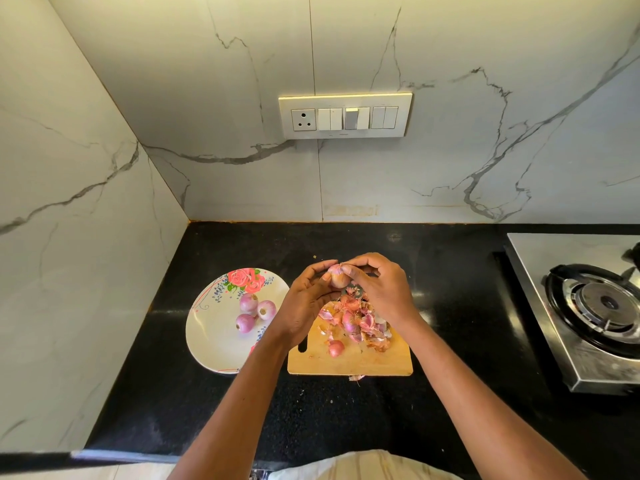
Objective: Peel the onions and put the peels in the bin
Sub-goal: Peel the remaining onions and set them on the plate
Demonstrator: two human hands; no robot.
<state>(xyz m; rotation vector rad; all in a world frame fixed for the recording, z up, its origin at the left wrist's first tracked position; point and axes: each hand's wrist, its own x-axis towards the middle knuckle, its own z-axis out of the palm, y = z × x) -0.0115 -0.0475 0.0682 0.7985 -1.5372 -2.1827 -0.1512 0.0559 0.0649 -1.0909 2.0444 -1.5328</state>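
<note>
A small pale-pink onion (336, 276) is held up above the wooden cutting board (367, 362). My left hand (308, 299) grips it from the left and below. My right hand (379, 285) pinches its top, thumb against the skin. A heap of pink and brown peels (358, 323) lies on the board's far half, with one small onion (336, 348) in front of it. Three peeled onions (254, 311) sit on the white flowered plate (211, 337) to the left. No bin is in view.
The black countertop (214, 403) ends at marble walls behind and to the left. A steel gas stove (588, 306) stands at the right. One peel scrap (356, 377) lies on the counter just in front of the board. A switch panel (345, 116) is on the back wall.
</note>
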